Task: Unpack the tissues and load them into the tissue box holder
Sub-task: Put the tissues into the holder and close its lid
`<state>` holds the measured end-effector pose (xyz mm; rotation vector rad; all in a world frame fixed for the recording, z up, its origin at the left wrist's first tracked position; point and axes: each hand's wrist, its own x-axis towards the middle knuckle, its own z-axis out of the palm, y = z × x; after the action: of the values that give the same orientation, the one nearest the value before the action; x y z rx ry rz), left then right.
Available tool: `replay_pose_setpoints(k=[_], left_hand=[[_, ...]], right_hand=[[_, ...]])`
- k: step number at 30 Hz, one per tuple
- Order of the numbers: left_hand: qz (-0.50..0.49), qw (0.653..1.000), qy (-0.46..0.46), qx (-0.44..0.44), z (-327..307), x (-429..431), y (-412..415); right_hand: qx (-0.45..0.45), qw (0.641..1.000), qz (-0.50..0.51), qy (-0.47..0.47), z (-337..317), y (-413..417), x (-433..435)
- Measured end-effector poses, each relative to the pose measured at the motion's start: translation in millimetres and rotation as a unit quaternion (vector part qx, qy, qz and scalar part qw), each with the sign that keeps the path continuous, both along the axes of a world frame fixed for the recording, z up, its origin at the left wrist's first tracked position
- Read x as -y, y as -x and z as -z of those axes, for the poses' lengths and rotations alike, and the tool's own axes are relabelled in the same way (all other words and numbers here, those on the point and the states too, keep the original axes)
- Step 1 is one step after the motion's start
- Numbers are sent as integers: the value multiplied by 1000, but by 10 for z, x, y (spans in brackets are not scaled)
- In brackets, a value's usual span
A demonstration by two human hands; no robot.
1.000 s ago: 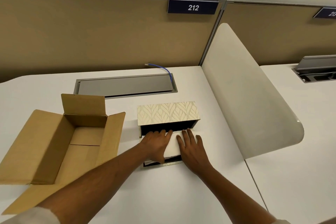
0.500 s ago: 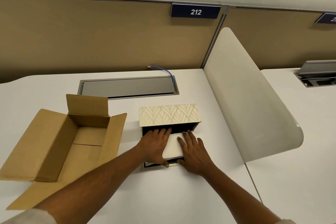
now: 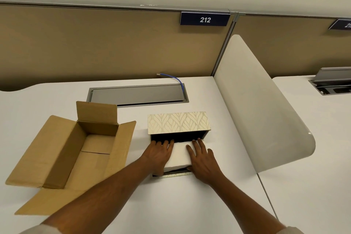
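Note:
A leaf-patterned tissue box holder (image 3: 178,123) lies on its side on the white desk, its dark open side facing me. A white stack of tissues (image 3: 180,155) sits partly inside that opening, on the holder's flap (image 3: 175,173). My left hand (image 3: 158,155) lies flat on the stack's left part, thumb wrapped round its near left corner. My right hand (image 3: 202,159) presses the right part, thumb under the near edge. Fingertips of both hands reach the opening's edge.
An open brown cardboard box (image 3: 76,150) with its flaps spread lies to the left. Behind the holder is a grey cable hatch (image 3: 136,94) with a blue cable (image 3: 175,79). A white curved divider (image 3: 262,108) bounds the desk on the right.
Both hands have slid a little further forward with the tissue stack, which sits slightly deeper in the holder's opening. The camera view has tilted a bit.

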<state>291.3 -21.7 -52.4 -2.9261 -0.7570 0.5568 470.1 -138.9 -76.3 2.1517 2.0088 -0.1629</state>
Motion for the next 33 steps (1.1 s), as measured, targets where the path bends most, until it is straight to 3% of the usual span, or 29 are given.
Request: replay_pose_setpoints(k=[14,18,21,23,25,29,33], left_hand=[[-16,1000,-6,27,92,31,-27],[-31,989,-5,147,-31,68,-41],[0,954,-32,299,-140,92,-72],[41,933,-69,351,-231,23,-126],[48,934,-95,342,-345,-106,-188],[-99,966,-87,223,-508,-411,-223],[-169,975,-56,136,-419,-636,-154]], right_hand=[[3,999,0,-35,-22,14,32],[-10,996,1,-85,-103,-10,28],[-37,989,-19,-145,-187,-20,-5],[-42,981,-31,-186,-272,-33,-98],[-38,978,-36,-200,-389,-62,-248],[-33,987,-22,-155,-580,-165,-552],[-55,994,26,-94,-604,-315,-826]])
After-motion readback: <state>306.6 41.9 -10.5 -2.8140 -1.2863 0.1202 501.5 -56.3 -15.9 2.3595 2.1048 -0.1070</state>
